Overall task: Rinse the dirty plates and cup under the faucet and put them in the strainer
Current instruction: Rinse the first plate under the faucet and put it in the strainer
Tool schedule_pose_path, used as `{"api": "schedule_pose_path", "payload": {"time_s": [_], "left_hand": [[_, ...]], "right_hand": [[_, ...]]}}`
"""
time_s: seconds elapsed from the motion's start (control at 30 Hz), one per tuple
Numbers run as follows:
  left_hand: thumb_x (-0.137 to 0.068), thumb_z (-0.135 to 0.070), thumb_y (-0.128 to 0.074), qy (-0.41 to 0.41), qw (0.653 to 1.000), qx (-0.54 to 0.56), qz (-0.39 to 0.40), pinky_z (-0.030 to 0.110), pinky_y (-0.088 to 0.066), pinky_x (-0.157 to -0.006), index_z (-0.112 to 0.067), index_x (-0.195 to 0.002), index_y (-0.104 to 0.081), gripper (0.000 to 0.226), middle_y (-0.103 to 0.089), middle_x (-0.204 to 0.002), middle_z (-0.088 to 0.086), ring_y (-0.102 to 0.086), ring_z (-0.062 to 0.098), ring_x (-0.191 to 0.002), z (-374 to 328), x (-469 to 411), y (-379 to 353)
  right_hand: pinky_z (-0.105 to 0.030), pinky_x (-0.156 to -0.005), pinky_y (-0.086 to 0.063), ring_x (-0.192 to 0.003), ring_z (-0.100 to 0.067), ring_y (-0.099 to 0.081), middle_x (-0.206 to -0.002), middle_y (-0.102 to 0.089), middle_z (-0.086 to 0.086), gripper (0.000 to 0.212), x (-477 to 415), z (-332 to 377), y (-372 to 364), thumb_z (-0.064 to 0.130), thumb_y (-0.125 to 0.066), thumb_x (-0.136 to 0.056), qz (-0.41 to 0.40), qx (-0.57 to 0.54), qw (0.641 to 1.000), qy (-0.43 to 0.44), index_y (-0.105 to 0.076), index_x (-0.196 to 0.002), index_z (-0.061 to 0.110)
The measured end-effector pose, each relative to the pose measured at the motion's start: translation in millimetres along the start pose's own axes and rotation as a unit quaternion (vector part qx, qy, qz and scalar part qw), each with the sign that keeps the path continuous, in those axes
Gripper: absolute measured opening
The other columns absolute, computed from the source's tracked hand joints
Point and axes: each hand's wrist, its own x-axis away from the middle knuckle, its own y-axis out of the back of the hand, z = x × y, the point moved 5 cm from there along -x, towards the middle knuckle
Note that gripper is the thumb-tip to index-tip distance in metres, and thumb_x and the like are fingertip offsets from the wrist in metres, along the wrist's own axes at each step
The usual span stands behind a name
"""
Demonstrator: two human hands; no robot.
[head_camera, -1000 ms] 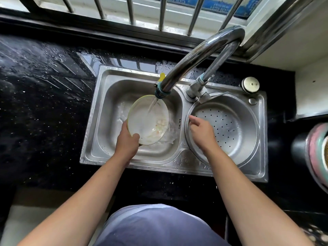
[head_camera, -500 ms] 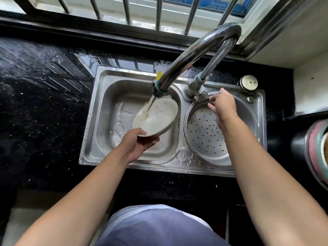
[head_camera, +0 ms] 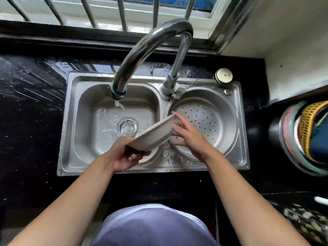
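Observation:
My left hand point(head_camera: 126, 154) grips a pale plate point(head_camera: 153, 134) by its near rim, tilted on edge with its underside toward me, above the divider between the two basins. My right hand point(head_camera: 186, 133) has its fingers spread at the plate's far edge, touching it over the round perforated strainer point(head_camera: 209, 119) in the right basin. The faucet point(head_camera: 152, 45) arches over the left basin point(head_camera: 99, 125), with a thin stream of water falling from its spout toward the drain point(head_camera: 127, 127). No cup or other plate is in sight.
A wet black counter point(head_camera: 30, 103) surrounds the steel sink. Window bars run along the back. A round white knob point(head_camera: 224, 75) sits at the sink's back right corner. A stack of colourful containers with a yellow basket point(head_camera: 307, 137) stands at the right edge.
My left hand has pulled the plate out of the stream and tipped it on edge toward the strainer. My right hand came down from the faucet handle to the plate. The water flow is thinner.

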Motion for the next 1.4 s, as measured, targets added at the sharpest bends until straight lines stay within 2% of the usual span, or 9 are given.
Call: {"api": "schedule_pose_path", "payload": {"time_s": [0.1, 0.33, 0.43, 0.53, 0.6, 0.67, 0.9, 1.17, 1.4], "left_hand": [[-0.086, -0.018, -0.038, 0.01, 0.999, -0.053, 0.0, 0.014, -0.028, -0.03, 0.002, -0.101, -0.063, 0.036, -0.062, -0.074, 0.02, -0.04, 0.011, -0.032, -10.0, -16.8, -29.9], [-0.092, -0.057, -0.039, 0.04, 0.984, -0.171, -0.031, 0.018, -0.039, -0.041, -0.01, -0.074, -0.062, 0.055, -0.06, -0.054, 0.012, -0.055, 0.024, -0.036, -34.2, -63.9, -92.6], [-0.097, -0.08, -0.021, 0.034, 0.982, -0.186, -0.017, 0.025, -0.053, -0.047, -0.006, -0.1, -0.068, 0.088, -0.07, -0.079, 0.014, -0.067, 0.024, -0.051, -31.7, -80.3, -112.2], [-0.105, -0.066, -0.031, -0.044, 0.974, -0.205, -0.091, 0.03, -0.059, -0.058, -0.006, -0.119, -0.069, 0.073, -0.081, -0.108, 0.015, -0.075, 0.021, -0.067, -18.7, -87.0, -118.7], [-0.108, -0.042, -0.049, -0.136, 0.934, -0.272, -0.189, 0.03, -0.055, -0.067, -0.011, -0.113, -0.075, 0.041, -0.08, -0.119, 0.017, -0.075, 0.018, -0.077, -3.2, -80.1, -111.9], [-0.101, -0.021, -0.061, -0.214, 0.825, -0.434, -0.293, 0.03, -0.051, -0.083, -0.013, -0.117, -0.076, 0.023, -0.077, -0.122, 0.013, -0.071, 0.019, -0.096, 15.5, -62.6, -96.7], [-0.094, -0.043, -0.051, -0.154, 0.612, -0.674, -0.383, 0.053, -0.025, -0.123, -0.02, -0.153, -0.049, 0.064, -0.05, -0.157, 0.011, -0.044, 0.034, -0.146, 104.3, -19.4, -26.0], [-0.109, -0.046, -0.019, -0.116, 0.582, -0.722, -0.356, 0.058, 0.008, -0.13, -0.017, -0.169, -0.007, 0.068, -0.007, -0.179, 0.008, 0.004, 0.027, -0.165, 120.5, -26.7, -22.4], [-0.11, -0.048, -0.021, -0.114, 0.582, -0.731, -0.336, 0.057, 0.01, -0.129, -0.018, -0.169, 0.0, 0.069, -0.002, -0.179, 0.006, 0.007, 0.024, -0.165, 121.0, -27.6, -16.1]], "right_hand": [[-0.048, -0.098, -0.058, -0.12, -0.018, -0.066, -0.144, -0.056, -0.004, 0.038, 17.7, -6.6, 32.3, 0.037, -0.067, -0.096, -0.029, -0.041, 0.998, 0.025, -0.052, -0.129, 0.047], [-0.033, -0.121, -0.025, -0.148, -0.011, -0.035, -0.154, -0.05, 0.011, 0.022, 47.1, -10.2, 108.0, 0.032, -0.067, -0.096, -0.038, 0.394, 0.908, 0.139, -0.063, -0.114, 0.02], [-0.042, -0.091, -0.048, -0.104, -0.032, -0.065, -0.1, -0.072, -0.006, 0.012, 50.0, -19.6, 99.6, 0.024, -0.059, -0.098, -0.04, 0.454, 0.871, 0.185, -0.062, -0.105, 0.015], [-0.043, -0.064, -0.043, -0.073, -0.04, -0.059, -0.073, -0.061, -0.014, 0.013, 32.4, -31.8, 108.3, 0.025, -0.051, -0.103, -0.116, 0.425, 0.887, 0.135, -0.054, -0.097, 0.013], [-0.042, -0.064, -0.04, -0.075, -0.04, -0.059, -0.074, -0.062, -0.018, 0.018, 15.9, -38.9, 113.6, 0.024, -0.049, -0.104, -0.163, 0.39, 0.9, 0.103, -0.056, -0.099, 0.008], [-0.043, -0.067, -0.042, -0.079, -0.04, -0.06, -0.079, -0.064, -0.019, 0.02, -1.1, -43.3, 110.2, 0.026, -0.048, -0.104, -0.198, 0.326, 0.922, 0.067, -0.057, -0.1, 0.008], [-0.039, -0.07, -0.039, -0.089, -0.038, -0.06, -0.094, -0.068, -0.019, 0.026, -40.9, -43.6, 69.0, 0.035, -0.047, -0.104, -0.229, 0.255, 0.939, 0.02, -0.056, -0.096, 0.012], [-0.036, -0.058, -0.035, -0.071, -0.032, -0.055, -0.07, -0.06, -0.009, 0.038, -58.8, -37.7, 27.4, 0.037, -0.052, -0.095, -0.22, 0.319, 0.922, 0.023, -0.044, -0.065, 0.016], [-0.037, -0.052, -0.026, -0.061, -0.025, -0.046, -0.058, -0.049, 0.0, 0.039, -62.3, -44.6, 20.2, 0.032, -0.056, -0.092, -0.231, 0.324, 0.917, 0.005, -0.042, -0.059, 0.015]]}}
